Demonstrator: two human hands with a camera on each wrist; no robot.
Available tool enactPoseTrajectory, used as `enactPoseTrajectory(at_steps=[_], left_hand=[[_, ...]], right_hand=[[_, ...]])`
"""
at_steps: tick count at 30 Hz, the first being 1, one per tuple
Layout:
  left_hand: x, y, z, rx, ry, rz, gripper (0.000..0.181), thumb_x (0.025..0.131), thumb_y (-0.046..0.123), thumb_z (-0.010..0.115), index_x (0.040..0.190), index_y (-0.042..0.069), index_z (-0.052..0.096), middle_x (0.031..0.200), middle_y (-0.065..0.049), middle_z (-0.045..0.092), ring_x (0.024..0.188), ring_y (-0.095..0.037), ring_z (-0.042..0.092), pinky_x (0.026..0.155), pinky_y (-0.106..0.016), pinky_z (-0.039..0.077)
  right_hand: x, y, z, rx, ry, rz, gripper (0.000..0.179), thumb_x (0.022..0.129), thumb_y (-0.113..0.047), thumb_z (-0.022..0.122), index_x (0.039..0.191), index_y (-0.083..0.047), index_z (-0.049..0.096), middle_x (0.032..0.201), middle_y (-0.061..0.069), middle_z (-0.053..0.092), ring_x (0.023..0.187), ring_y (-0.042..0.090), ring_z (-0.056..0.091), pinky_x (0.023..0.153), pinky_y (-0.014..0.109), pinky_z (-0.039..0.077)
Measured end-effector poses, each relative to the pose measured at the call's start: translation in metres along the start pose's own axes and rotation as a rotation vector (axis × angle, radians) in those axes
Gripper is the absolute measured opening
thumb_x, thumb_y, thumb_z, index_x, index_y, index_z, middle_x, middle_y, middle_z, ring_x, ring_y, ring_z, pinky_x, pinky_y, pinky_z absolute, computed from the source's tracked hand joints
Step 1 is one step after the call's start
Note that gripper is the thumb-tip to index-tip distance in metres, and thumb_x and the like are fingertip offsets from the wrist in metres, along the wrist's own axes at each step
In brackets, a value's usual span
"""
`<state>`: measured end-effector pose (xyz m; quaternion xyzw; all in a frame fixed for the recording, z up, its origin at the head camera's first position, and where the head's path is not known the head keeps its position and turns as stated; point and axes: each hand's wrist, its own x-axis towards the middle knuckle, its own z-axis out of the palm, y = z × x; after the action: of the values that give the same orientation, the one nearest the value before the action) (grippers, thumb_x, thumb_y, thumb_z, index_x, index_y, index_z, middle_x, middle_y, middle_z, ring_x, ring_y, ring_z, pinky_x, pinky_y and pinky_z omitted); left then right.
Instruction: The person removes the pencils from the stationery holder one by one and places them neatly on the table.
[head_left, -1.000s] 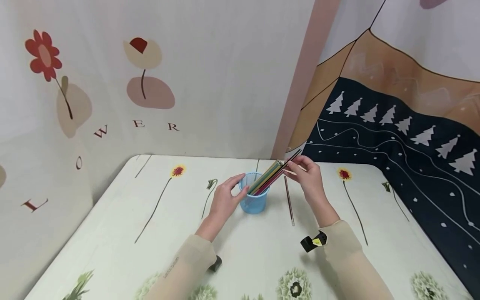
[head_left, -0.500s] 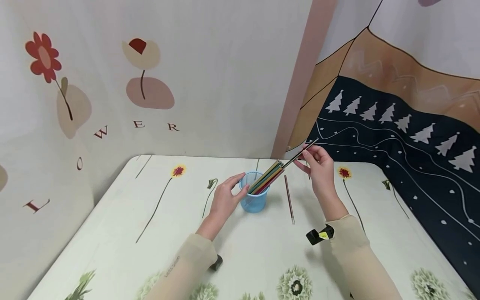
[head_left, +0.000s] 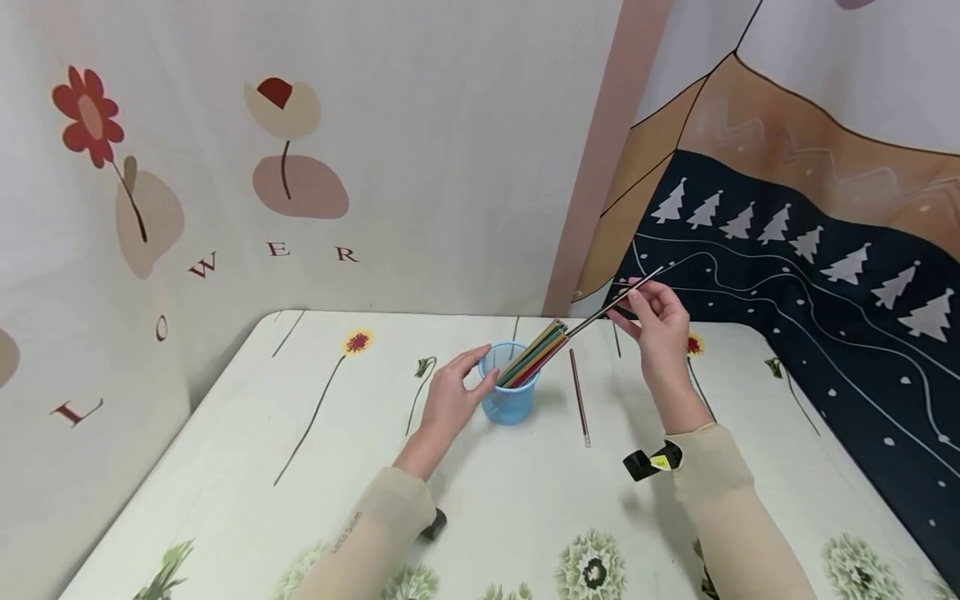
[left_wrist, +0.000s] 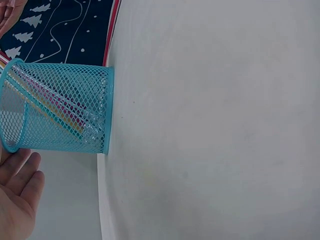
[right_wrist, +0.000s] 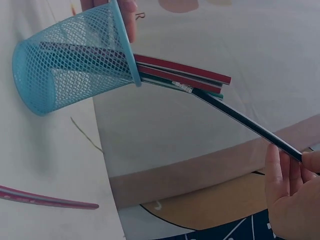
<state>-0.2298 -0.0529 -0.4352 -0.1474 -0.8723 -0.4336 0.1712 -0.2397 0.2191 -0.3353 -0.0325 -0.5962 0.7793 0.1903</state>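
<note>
A light blue mesh pencil cup (head_left: 507,407) stands at the table's middle, with several coloured pencils (head_left: 534,356) leaning out of it to the right. My left hand (head_left: 450,396) holds the cup at its left side, thumb and forefinger at the rim; its other fingers (left_wrist: 31,192) lie loosely beside the mesh in the left wrist view. Out to the right and higher, my right hand (head_left: 660,333) pinches a dark striped pencil (right_wrist: 245,120) near one end. That pencil's eraser end overlaps the tips of the bunch in the right wrist view.
A loose reddish-brown pencil (head_left: 579,398) lies on the flower-printed tablecloth (head_left: 510,500) to the right of the cup. Behind the table hang a pale printed curtain (head_left: 450,167) and a dark cloth (head_left: 787,275) with white trees.
My right hand has drawn the dark striped pencil up and to the right, from among the bunch out to its tips. My left hand stays at the cup.
</note>
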Motion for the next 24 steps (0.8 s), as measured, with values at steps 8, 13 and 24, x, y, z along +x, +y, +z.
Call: enactPoseTrajectory(at_steps=[8,13,24], left_hand=[[0.000,0.000,0.000,0.006,-0.008,-0.007,0.045,0.094,0.030,0.069,0.135,0.012,0.063,0.136,-0.008,0.065,0.123,-0.027,0.065,0.105,-0.041,0.052],[-0.001,0.000,-0.001,0.015,-0.012,-0.017,0.046,0.094,0.031,0.069,0.135,0.013,0.062,0.137,-0.008,0.064,0.123,-0.026,0.064,0.106,-0.041,0.052],[0.001,0.002,-0.002,0.032,-0.015,-0.017,0.045,0.094,0.031,0.068,0.135,0.013,0.063,0.137,-0.006,0.064,0.124,-0.026,0.064,0.106,-0.041,0.052]], right_hand=[[0.003,-0.005,-0.006,0.058,0.026,-0.003,0.019,0.099,-0.009,0.058,0.118,-0.007,0.060,0.110,-0.001,0.064,0.092,0.011,0.060,0.076,0.023,0.061],[0.004,-0.005,-0.011,0.076,0.026,0.001,0.023,0.099,-0.009,0.058,0.121,-0.003,0.058,0.110,-0.001,0.063,0.091,0.011,0.060,0.078,0.024,0.061],[0.006,-0.006,-0.018,0.074,0.047,0.033,0.019,0.099,-0.011,0.060,0.118,-0.009,0.062,0.112,0.001,0.063,0.091,0.010,0.060,0.077,0.023,0.061]])
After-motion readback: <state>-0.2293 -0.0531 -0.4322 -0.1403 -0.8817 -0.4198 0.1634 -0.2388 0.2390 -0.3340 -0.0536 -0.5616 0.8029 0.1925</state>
